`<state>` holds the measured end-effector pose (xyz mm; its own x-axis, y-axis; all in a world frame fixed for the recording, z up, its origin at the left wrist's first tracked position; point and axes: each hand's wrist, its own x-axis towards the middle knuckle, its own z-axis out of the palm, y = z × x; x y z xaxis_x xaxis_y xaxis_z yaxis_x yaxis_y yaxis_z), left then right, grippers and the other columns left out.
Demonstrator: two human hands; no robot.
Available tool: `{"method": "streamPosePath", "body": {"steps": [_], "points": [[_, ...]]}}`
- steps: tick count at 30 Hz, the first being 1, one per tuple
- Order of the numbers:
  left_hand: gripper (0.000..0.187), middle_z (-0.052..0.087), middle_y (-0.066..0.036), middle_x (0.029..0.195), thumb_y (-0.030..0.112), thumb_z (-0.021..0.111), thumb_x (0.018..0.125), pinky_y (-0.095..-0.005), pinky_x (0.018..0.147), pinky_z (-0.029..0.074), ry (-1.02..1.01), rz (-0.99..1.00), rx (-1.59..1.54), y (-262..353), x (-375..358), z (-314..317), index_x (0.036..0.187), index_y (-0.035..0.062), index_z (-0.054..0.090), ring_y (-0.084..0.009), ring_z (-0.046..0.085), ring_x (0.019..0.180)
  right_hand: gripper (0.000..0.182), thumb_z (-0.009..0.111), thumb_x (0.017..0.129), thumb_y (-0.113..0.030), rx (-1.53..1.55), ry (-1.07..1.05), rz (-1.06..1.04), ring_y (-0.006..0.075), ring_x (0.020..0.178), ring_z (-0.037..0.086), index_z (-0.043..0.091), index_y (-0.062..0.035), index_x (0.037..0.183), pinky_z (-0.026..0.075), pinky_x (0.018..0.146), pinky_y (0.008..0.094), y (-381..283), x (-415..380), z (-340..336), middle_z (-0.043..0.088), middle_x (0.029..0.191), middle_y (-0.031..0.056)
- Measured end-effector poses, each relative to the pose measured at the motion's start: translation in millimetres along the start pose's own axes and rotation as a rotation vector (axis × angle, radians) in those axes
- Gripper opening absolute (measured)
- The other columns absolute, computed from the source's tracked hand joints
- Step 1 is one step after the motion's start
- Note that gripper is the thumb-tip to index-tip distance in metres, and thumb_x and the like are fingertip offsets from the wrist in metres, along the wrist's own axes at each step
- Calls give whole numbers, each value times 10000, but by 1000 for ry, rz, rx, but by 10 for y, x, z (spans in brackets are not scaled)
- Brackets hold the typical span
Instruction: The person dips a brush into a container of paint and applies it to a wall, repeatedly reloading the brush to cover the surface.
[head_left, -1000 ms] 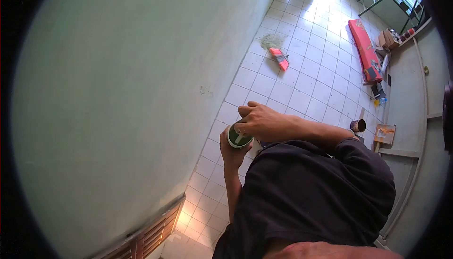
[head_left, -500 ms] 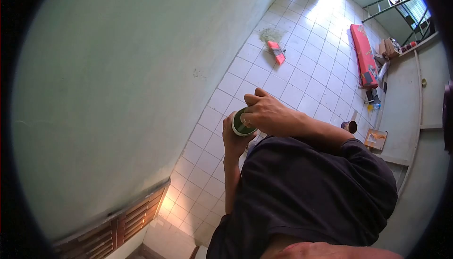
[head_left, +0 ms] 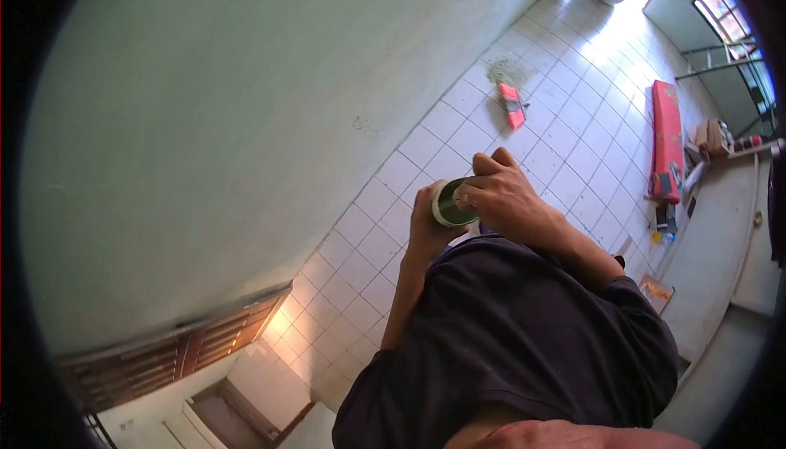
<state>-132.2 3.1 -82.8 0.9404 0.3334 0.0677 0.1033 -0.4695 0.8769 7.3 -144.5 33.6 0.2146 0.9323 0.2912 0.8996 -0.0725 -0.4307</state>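
Note:
A small round tub (head_left: 447, 207) with a pale rim and a dark green inside is held in front of my chest. My left hand (head_left: 426, 221) is wrapped around its outer side, with the thumb end below the rim. Over the tub's opening, my right hand (head_left: 506, 202) has its fingers curled together, the fingertips reaching the rim or just inside it. Whatever those fingers hold, if anything, is hidden. Pale smears show on the fingers near the tub.
A pale green wall (head_left: 213, 138) runs along the left. On the tiled floor (head_left: 417, 152) lies a red broom head (head_left: 512, 106) beside a patch of debris. Farther right are a long red box (head_left: 666, 142), a cardboard box (head_left: 714, 137) and a ladder (head_left: 720, 64).
My view has turned, so the floor things appear farther right and lower. Both hands and the tub appear shifted right; the right hand stays over the opening.

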Motion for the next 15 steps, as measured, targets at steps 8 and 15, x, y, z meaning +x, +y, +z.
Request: {"method": "streamPosePath", "body": {"steps": [8, 15], "points": [[803, 629, -124, 1278, 204, 942, 642, -426, 1029, 509, 35, -22, -75, 103, 300, 449, 1332, 66, 554, -291, 619, 1196, 174, 751, 863, -27, 320, 137, 118, 277, 906, 649, 680, -46, 1021, 524, 809, 398, 362, -203, -445, 715, 967, 76], [815, 667, -101, 1243, 267, 944, 633, -462, 1039, 476, 117, -239, -191, 286, 309, 418, 1335, 109, 561, -334, 614, 1181, 235, 679, 909, 46, 567, 187, 133, 398, 934, 719, 603, 1, 1127, 577, 787, 453, 457, -212, -412, 715, 1065, 168]]}}
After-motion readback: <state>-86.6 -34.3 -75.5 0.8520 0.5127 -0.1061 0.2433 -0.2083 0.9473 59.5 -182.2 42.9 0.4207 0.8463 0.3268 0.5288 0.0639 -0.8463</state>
